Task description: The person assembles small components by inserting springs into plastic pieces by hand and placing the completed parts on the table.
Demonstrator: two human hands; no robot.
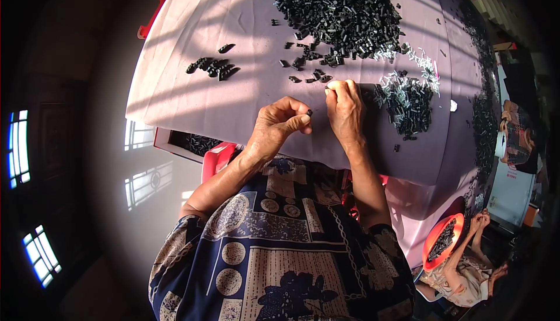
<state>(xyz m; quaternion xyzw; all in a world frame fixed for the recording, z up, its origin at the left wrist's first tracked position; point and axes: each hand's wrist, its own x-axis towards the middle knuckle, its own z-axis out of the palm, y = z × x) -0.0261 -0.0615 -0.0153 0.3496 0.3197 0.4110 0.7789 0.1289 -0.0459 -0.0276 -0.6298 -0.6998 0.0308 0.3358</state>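
Note:
My left hand [276, 124] is closed in a pinch on a small black plastic piece [310, 112] that shows between thumb and forefinger. Just to its right and slightly farther off, my right hand [345, 111] has thumb and fingers pressed together; what they hold, if anything, is too small to make out. Its fingertips are close to a few loose black pieces [318, 76] on the cloth. Beyond the hands spreads a large heap of short black tubular pieces [338, 14]. Right of my right hand lies a mixed pile of black pieces [411, 114] and pale, clear-looking bits [396, 89].
A pinkish cloth [233, 102] covers the table. Toward the left sits a small group of black pieces [211, 67]. A drawer or box [181, 149] of black pieces is under the near left edge. On the right, another person [464, 274] sits by an orange basin [429, 245].

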